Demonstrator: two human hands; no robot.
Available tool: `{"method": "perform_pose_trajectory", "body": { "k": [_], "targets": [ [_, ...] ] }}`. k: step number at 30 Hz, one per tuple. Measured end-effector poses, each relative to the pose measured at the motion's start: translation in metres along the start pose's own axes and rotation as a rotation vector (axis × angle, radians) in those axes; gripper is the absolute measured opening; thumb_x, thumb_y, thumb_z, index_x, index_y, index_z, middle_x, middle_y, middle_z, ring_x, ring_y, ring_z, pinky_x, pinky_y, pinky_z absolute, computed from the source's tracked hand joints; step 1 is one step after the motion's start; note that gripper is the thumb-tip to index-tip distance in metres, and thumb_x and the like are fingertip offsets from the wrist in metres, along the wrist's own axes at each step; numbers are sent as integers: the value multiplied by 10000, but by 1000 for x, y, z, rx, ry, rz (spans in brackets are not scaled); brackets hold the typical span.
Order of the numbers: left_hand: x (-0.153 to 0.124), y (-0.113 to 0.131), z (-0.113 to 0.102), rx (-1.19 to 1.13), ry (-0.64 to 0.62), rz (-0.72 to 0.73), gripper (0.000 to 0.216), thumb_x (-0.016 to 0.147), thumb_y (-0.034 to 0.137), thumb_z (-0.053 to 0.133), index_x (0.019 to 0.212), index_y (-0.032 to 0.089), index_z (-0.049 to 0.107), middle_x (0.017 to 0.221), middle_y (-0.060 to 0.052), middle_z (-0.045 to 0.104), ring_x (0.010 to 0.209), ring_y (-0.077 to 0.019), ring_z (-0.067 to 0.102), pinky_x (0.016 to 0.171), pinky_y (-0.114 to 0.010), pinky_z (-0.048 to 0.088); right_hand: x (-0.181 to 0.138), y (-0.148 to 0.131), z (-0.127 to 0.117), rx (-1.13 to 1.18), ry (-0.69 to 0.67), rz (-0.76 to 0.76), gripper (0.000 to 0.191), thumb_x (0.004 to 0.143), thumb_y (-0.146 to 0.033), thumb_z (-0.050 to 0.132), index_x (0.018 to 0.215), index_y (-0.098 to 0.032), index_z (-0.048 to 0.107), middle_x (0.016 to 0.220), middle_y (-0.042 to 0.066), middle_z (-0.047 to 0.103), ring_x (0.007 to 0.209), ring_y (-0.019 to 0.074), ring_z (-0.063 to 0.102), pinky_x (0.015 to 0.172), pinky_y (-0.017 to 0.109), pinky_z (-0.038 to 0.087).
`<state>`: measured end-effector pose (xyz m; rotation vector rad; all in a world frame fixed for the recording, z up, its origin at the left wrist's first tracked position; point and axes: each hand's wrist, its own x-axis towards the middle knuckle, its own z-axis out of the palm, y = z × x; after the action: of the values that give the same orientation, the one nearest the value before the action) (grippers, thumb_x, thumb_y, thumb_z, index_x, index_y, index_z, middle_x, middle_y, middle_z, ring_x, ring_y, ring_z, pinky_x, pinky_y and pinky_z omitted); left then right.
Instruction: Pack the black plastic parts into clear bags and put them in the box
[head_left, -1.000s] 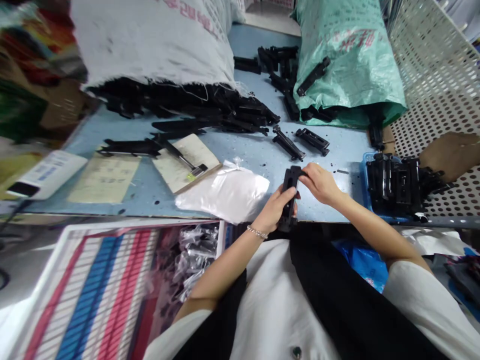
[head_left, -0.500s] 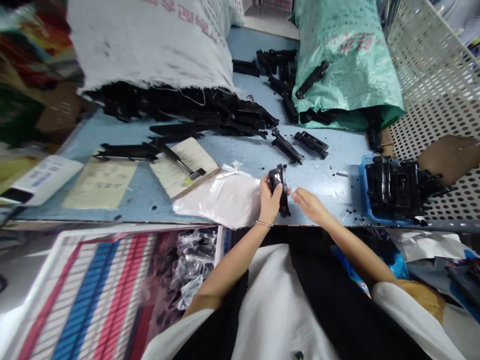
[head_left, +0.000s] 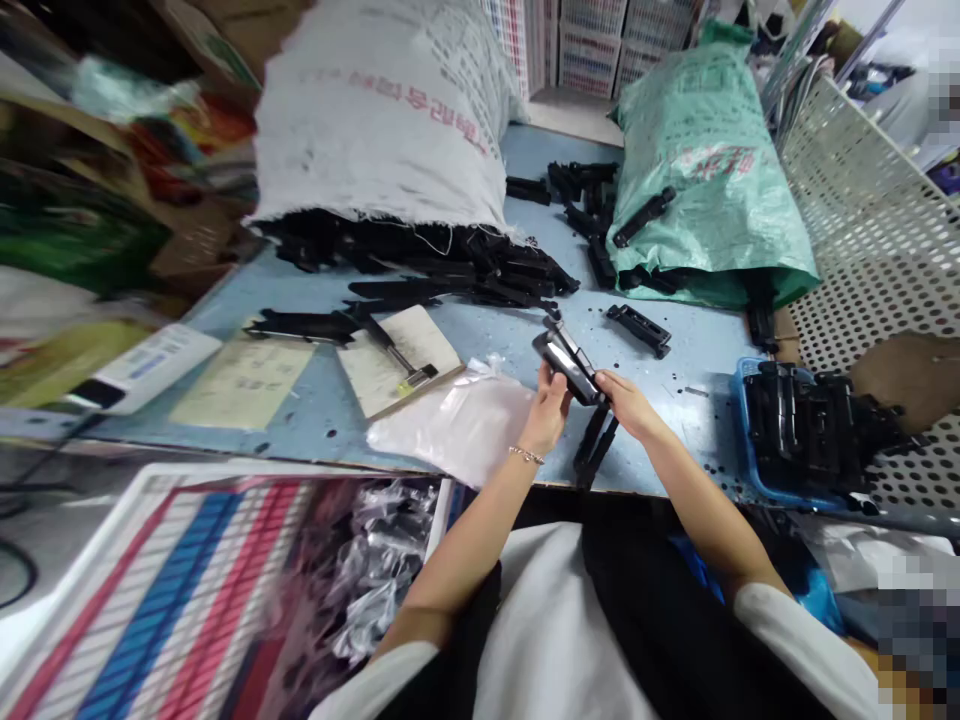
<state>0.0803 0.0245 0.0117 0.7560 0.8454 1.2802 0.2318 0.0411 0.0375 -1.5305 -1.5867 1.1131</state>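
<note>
Head view: left hand [head_left: 549,412] clasps a glossy part [head_left: 568,368]; right hand [head_left: 628,403] touches its end, closure unclear. On the grip's body side lies a black piece [head_left: 592,450].

Glossy blk part [head_left: 568,367]: held, long/narrow, bright glare on top, tilted, over counter [head_left: 705,335]. Slim blk part [head_left: 576,348] just behind, roughly parallel; can't tell if touching. Third blk part [head_left: 589,442]: 2 thin bars w/ gap betw, on counter nr front edge.
</note>
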Motion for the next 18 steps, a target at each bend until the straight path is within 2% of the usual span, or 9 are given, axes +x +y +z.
{"method": "perform_pose_trajectory", "body": {
  "k": [2, 3, 5, 7, 9, 11, 14, 16, 18],
  "targets": [
    [-2, 14, 11, -194, -60, -40, 612, 802, 593, 709, 1277, 224, 592, 1150, -72, 719, 1128, -238, 666, 1019, -388, 488, -23, -13, -3, 149, -17, -49, 554, 922, -695, 439, 869, -197, 674, 814, 12, 663, 795, 173, 590, 778, 300, 468],
    [-4, 21, 17, -244, -83, -64, 582, 774, 588, 739, 1191, 196, 635, 1051, -72, 736, 1070, -243, 686, 984, -385, 507, -32, -21, -6, 143, -3, -77, 554, 928, -694, 440, 840, -201, 675, 810, 20, 665, 806, 183, 591, 801, 315, 460],
    [-9, 33, 27, -295, -107, -85, 531, 727, 583, 780, 1047, 177, 658, 898, -48, 726, 954, -235, 708, 895, -370, 543, -41, -36, -14, -21, 35, -164, 590, 973, -678, 358, 777, -210, 659, 778, 38, 658, 806, 198, 582, 829, 343, 445],
    [-15, 43, 32, -275, -98, -72, 502, 664, 531, 843, 965, 191, 628, 828, -2, 690, 822, -187, 704, 789, -320, 560, -43, -47, -22, -202, 101, -297, 605, 1002, -655, 284, 793, -217, 644, 783, 52, 650, 815, 208, 567, 840, 363, 435],
    [-22, 49, 33, -193, -81, -92, 507, 623, 460, 883, 942, 201, 587, 809, 34, 660, 673, -123, 664, 649, -254, 536, -37, -50, -28, -344, 214, -446, 592, 1009, -650, 249, 908, -214, 637, 872, 72, 649, 863, 221, 554, 846, 380, 437],
    [-31, 52, 33, -123, -113, -189, 519, 640, 467, 868, 957, 199, 556, 796, 42, 644, 559, -87, 613, 522, -214, 471, -26, -47, -32, -487, 318, -589, 585, 998, -666, 254, 1022, -209, 619, 980, 96, 633, 932, 241, 541, 870, 408, 431],
    [-44, 52, 37, -124, -220, -348, 545, 688, 554, 804, 982, 192, 521, 763, 34, 629, 485, -84, 577, 446, -208, 415, -5, -37, -35, -666, 337, -763, 584, 979, -694, 274, 974, -217, 612, 937, 89, 603, 892, 248, 517, 852, 425, 406],
    [-46, 51, 39, -119, -212, -381, 557, 684, 567, 800, 975, 199, 501, 735, 41, 620, 467, -84, 567, 439, -209, 411, 3, -32, -34, -690, 314, -794, 575, 992, -673, 257, 886, -219, 593, 848, 72, 578, 822, 236, 498, 800, 408, 394],
    [-43, 51, 39, -92, -130, -371, 568, 663, 562, 815, 966, 206, 494, 718, 51, 614, 463, -83, 563, 441, -207, 407, 0, -30, -32, -640, 282, -732, 554, 1031, -599, 209, 848, -220, 569, 801, 57, 562, 784, 221, 491, 757, 385, 387]
  ]
}}
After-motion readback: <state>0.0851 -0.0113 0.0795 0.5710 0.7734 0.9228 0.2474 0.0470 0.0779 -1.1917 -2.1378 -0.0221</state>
